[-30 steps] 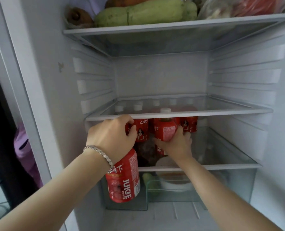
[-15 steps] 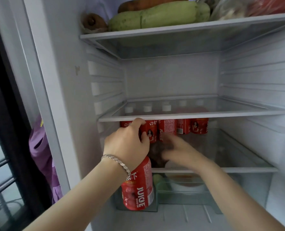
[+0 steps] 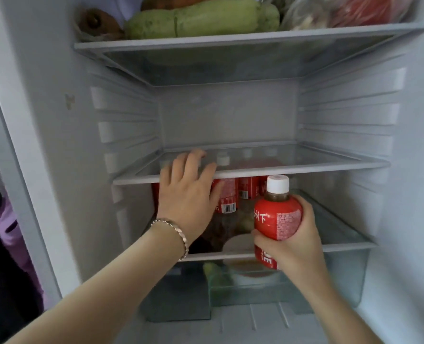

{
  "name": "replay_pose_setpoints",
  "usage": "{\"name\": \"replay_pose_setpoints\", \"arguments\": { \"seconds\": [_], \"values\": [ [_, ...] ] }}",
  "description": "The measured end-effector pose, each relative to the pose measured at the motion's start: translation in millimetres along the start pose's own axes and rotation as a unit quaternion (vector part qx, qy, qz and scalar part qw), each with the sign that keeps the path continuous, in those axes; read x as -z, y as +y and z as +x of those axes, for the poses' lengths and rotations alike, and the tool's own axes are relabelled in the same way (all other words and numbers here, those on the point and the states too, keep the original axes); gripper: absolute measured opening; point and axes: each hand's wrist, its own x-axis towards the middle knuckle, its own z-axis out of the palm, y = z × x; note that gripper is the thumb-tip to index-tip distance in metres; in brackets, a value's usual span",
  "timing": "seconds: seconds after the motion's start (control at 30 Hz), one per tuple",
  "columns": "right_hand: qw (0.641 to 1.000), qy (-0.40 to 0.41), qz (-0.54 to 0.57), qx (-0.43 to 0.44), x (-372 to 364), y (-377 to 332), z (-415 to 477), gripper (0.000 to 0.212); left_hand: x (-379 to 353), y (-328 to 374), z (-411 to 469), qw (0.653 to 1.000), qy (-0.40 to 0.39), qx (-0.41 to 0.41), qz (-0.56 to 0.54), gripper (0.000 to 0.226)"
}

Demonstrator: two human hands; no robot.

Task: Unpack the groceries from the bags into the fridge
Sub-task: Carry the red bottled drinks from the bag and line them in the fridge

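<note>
The juice bottle (image 3: 278, 214) is now clamped in the right hand (image 3: 292, 242); the left hand (image 3: 186, 192), emptied, is spread on the shelf (image 3: 305, 167); shelving is next.

A red juice bottle (image 3: 277, 214) with a white cap and a dark neck is standing upright in front of the fridge (image 3: 226, 115), just outside the gap under its middle glass shelf (image 3: 305, 167). Its red label is showing white characters and a panel of small print. Further in under that same shelf, more red juice bottles (image 3: 235, 194) are standing upright in a row, their white caps showing through the glass and one barcode facing outward.
</note>
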Motion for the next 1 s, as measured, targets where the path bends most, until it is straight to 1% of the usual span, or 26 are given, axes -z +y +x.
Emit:
{"name": "replay_pose_setpoints", "arguments": {
  "seconds": [0.07,0.1,0.17,0.2,0.23,0.3,0.37,0.43,0.5,0.57,0.67,0.77,0.83,0.87,0.9,1.0],
  "values": [
    [1.000,0.001,-0.015,-0.011,2,1,5,0.085,-14,-5,-2,1.000,0.018,-0.017,0.013,0.028],
    [1.000,0.001,-0.024,-0.015,1,3,9,0.084,-16,-6,-1,1.000,0.020,-0.021,0.009,0.028],
    [0.999,0.011,-0.030,-0.024,-5,8,18,0.085,-17,-7,0,1.000,0.016,-0.021,0.012,0.046],
    [0.999,0.017,-0.027,-0.027,-10,12,23,0.087,-16,-7,1,1.000,0.013,-0.019,0.015,0.051],
    [0.999,0.023,-0.025,-0.023,-14,15,30,0.088,-15,-7,1,1.000,0.012,-0.018,0.014,0.051],
    [0.999,0.023,-0.038,-0.024,-24,24,50,0.089,-14,-7,2,1.000,0.016,-0.021,0.006,0.045],
    [0.997,-0.007,-0.058,-0.058,-33,34,76,0.090,-12,-8,5,0.999,0.021,-0.023,0.010,0.039],
    [0.986,-0.039,-0.102,-0.123,-44,45,99,0.086,-11,-9,7,1.000,0.014,-0.021,0.013,0.039],
    [0.968,-0.045,-0.185,-0.164,-55,53,112,0.081,-10,-7,6,1.000,-0.003,-0.019,0.017,0.045],
    [0.940,-0.039,-0.287,-0.178,-64,54,116,0.084,-11,-7,4,1.000,-0.014,-0.018,0.015,0.048],
    [0.875,-0.050,-0.448,-0.176,-70,49,116,0.093,-12,-8,3,0.999,-0.028,-0.017,0.014,0.054],
    [0.844,-0.093,-0.496,-0.183,-67,47,118,0.095,-11,-8,4,0.999,-0.038,-0.013,0.003,0.056],
    [0.809,-0.147,-0.539,-0.181,-60,42,113,0.084,-12,-9,3,0.999,-0.047,-0.020,0.000,0.056],
    [0.793,-0.171,-0.560,-0.168,-56,40,108,0.074,-13,-10,3,0.999,-0.046,-0.027,0.001,0.056],
    [0.785,-0.191,-0.569,-0.153,-53,38,102,0.064,-14,-11,2,0.998,-0.043,-0.038,-0.003,0.054],
    [0.791,-0.242,-0.553,-0.102,-45,32,84,0.045,-13,-15,-2,0.997,-0.024,-0.080,-0.002,0.034]
  ]
}}
